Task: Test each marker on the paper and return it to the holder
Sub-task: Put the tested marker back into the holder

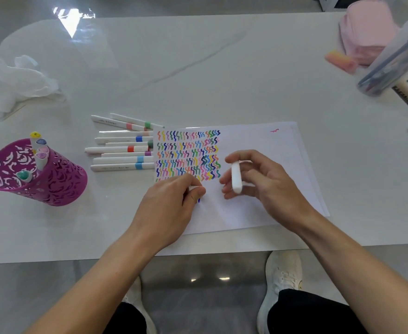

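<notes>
White crumpled wrapping (17, 83) lies at the upper left of the frame on the pale glossy table (198, 56). Below it, near the left edge, the magenta cut-out holder (61, 182) stands upright with several capped markers (40, 150) poking out of it, coloured ends up. Right of the holder, a row of loose markers (123, 150) lies flat on the table, white barrels with coloured bands, their right ends reaching the left edge of the paper (258, 213). The paper sits in the centre, near the table's front edge. Its left part is filled with rows of many-coloured squiggles (188, 155), and a small pink mark (274, 130) shows towards its upper right corner. The left hand (169, 208) rests on the lower left of the sheet, fingers curled tight round a white marker (194, 188) whose blue tip touches the paper just below the squiggles. Just beside it but not touching it, the right hand (263, 184) is over the sheet and pinches the white cap (236, 175) between thumb and fingers, the cap roughly upright. At the upper right of the frame are a soft pink bundle (366, 32), an orange-pink block (340, 60) and a clear tub of pens (395, 61), tilted over
</notes>
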